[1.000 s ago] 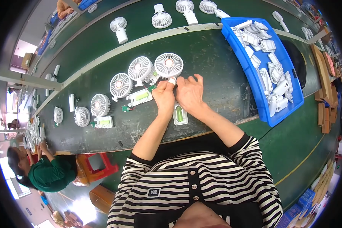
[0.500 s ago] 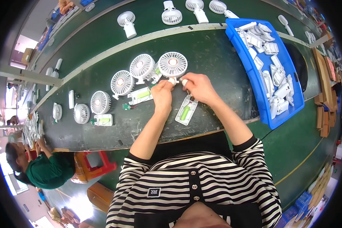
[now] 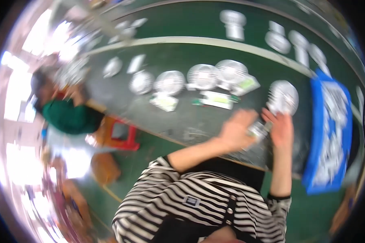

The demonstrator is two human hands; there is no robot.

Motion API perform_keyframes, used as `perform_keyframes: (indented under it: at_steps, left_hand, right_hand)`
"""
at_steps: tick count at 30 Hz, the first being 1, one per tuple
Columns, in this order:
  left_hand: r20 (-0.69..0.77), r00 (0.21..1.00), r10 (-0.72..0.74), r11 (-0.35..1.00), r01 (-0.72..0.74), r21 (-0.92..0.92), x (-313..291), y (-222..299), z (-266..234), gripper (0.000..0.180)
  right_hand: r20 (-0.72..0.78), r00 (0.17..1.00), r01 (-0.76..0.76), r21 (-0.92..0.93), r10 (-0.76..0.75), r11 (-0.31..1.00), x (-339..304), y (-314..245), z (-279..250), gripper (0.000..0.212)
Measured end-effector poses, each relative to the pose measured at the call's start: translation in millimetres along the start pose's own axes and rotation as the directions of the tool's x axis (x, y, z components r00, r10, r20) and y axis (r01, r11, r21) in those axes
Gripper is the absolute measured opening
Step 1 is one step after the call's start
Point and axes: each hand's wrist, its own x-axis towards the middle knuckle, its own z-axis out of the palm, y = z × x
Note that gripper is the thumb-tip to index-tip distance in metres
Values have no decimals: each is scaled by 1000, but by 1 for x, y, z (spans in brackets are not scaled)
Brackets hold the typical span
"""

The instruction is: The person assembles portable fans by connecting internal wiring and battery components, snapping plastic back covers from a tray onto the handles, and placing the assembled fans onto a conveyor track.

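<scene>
The picture is smeared by motion. My left hand [image 3: 240, 128] reaches in from the lower left, its fingers around the near side of a small white fan handle half [image 3: 258, 130]. My right hand [image 3: 282, 128] is just right of that piece, fingers pointing away from me and blurred; their tips meet the lower edge of a white round fan head [image 3: 283, 96]. Whether they grip it, I cannot tell. Left of my hands lie more fan heads [image 3: 203, 77] and opened handle halves with green batteries [image 3: 217, 99].
A blue bin [image 3: 315, 162] full of white shells stands at the right. Beyond the pale divider strip [image 3: 190, 39] lie several white fans [image 3: 233, 25]. At the left a person in a green top [image 3: 71, 116] works by a red stool [image 3: 127, 137].
The view has swung, shifting the bench contents rightward in the picture. My hands have left their pinch at the fan's neck; the left has come to the handle half.
</scene>
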Motion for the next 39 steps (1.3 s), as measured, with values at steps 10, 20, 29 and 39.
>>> perform_keyframes:
  at_steps: [10,20,29,39]
  left_hand:
    - [188,951,-247,955,272,-122,-9,3,23,41]
    - [674,739,1,-432,608,-666,-4,12,-1,32]
    - [491,762,-421,76,570,-818,-4,6,-9,17]
    - [565,773,-290,131,616,-776,4,17,0,31]
  right_hand:
    - [-127,991,-39,62,46,997,-25,-5,42,47]
    - [-221,964,-144,32,148,989,-50,-10,35,45]
    - [-237,960,80,-270,-147,959,-38,8,45,38]
    - [-266,960,32,-204,-87,978,-45,0,58,27]
